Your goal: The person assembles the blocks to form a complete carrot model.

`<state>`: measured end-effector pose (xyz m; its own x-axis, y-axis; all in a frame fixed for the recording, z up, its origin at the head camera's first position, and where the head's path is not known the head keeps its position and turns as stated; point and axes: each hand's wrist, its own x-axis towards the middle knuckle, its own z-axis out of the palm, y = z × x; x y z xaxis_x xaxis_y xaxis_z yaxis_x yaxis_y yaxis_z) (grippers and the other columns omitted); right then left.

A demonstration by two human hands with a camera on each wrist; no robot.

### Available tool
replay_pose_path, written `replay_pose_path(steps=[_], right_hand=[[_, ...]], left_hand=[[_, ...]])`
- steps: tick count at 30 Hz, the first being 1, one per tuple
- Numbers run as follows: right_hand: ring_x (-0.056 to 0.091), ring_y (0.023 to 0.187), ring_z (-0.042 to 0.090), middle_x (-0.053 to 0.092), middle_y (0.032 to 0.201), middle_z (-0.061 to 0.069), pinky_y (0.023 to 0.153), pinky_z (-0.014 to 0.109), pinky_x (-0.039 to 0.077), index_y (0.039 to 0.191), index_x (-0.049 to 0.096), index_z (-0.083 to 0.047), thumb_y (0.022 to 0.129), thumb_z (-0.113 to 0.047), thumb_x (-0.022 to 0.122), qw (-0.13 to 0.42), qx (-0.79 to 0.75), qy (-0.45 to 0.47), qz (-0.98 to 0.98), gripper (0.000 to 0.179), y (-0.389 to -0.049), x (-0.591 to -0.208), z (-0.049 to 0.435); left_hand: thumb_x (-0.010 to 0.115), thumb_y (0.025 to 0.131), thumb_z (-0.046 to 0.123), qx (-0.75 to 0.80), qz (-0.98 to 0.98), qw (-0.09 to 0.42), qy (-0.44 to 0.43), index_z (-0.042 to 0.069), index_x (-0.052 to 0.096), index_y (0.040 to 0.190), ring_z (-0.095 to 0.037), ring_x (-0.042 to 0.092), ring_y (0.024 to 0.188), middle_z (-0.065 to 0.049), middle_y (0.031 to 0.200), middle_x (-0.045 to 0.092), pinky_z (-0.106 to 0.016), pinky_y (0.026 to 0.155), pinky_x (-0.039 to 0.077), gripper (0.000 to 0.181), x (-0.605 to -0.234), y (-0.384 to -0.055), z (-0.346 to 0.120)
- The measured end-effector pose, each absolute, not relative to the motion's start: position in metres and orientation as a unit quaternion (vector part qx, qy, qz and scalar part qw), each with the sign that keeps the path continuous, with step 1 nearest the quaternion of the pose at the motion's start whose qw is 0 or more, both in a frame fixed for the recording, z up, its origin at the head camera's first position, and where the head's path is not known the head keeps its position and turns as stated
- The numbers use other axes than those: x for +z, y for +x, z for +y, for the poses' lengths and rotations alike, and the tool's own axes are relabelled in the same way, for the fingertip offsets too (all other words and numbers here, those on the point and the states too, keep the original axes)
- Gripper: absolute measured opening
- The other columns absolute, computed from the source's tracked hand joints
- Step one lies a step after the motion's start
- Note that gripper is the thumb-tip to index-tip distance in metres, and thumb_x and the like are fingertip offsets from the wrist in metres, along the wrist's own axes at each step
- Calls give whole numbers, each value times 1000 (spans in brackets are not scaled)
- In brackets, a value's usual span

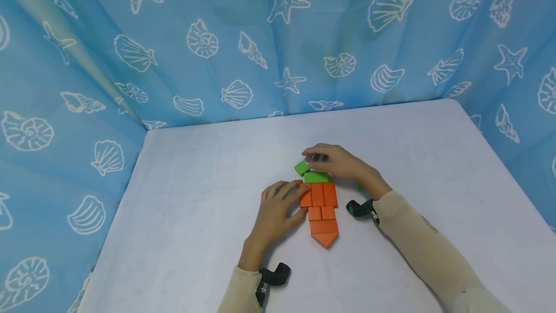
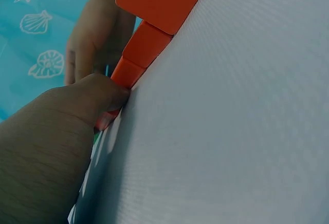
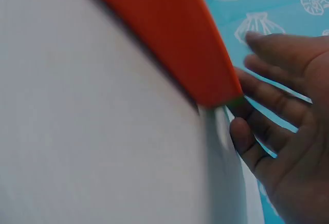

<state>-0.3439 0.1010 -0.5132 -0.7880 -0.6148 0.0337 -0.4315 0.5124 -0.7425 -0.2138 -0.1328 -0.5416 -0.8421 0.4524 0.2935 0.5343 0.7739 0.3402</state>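
Note:
Orange wooden blocks [image 1: 318, 195] lie edge to edge in a column that ends in a triangular block [image 1: 326, 239] nearest me. At the column's far end is a green rectangular block [image 1: 316, 177], with a smaller green block [image 1: 301, 168] set at an angle just beyond its left end. My right hand [image 1: 334, 160] hovers beside that small block, fingers loosely bent and apart, the thumb side close to its edge. On the column's left side my left hand [image 1: 278, 210] rests with fingers extended, fingertips and thumb against the orange blocks. The left wrist view shows the thumb [image 2: 110, 91] at their edge.
Part of another green block [image 1: 360, 186] shows beside my right wrist, mostly hidden by the forearm. A white cloth covers the table [image 1: 187, 216]. Blue curtains [image 1: 243, 42] with shell prints hang along its back and sides. Each wrist wears a black camera mount [image 1: 275, 274].

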Motion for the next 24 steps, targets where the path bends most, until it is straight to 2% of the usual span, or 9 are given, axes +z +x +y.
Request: replay_pose_path(steps=[3, 9, 18, 24], right_hand=[[59, 106, 19, 66, 115, 2, 95, 42, 50, 132, 64, -10, 101, -26, 61, 92, -392, -280, 871, 35, -339, -507, 112], [60, 106, 21, 67, 113, 3, 92, 44, 50, 125, 68, -9, 100, -24, 62, 60, -390, -234, 889, 29, -327, -500, 138], [59, 101, 24, 67, 115, 7, 91, 44, 49, 121, 70, -11, 100, -27, 63, 62, -396, -149, 904, 27, -304, -512, 187], [56, 92, 20, 66, 106, 3, 80, 33, 47, 119, 71, -13, 99, -30, 64, 39, -406, -135, 903, 27, -283, -521, 215]], left_hand=[[59, 97, 38, -208, -937, 95, -264, 30, 55, 144, -22, 39, 135, 5, 150, 48, -49, 109, 30, 48, -541, -214, -131], [60, 97, 38, -212, -937, 88, -262, 31, 55, 144, -23, 39, 135, 5, 150, 47, -50, 109, 29, 48, -538, -213, -128], [59, 97, 36, -224, -937, 80, -255, 31, 53, 146, -23, 38, 134, 5, 151, 47, -50, 110, 27, 50, -538, -213, -129], [59, 96, 37, -225, -936, 78, -258, 32, 53, 146, -23, 38, 135, 6, 151, 46, -50, 110, 27, 50, -540, -213, -129]])
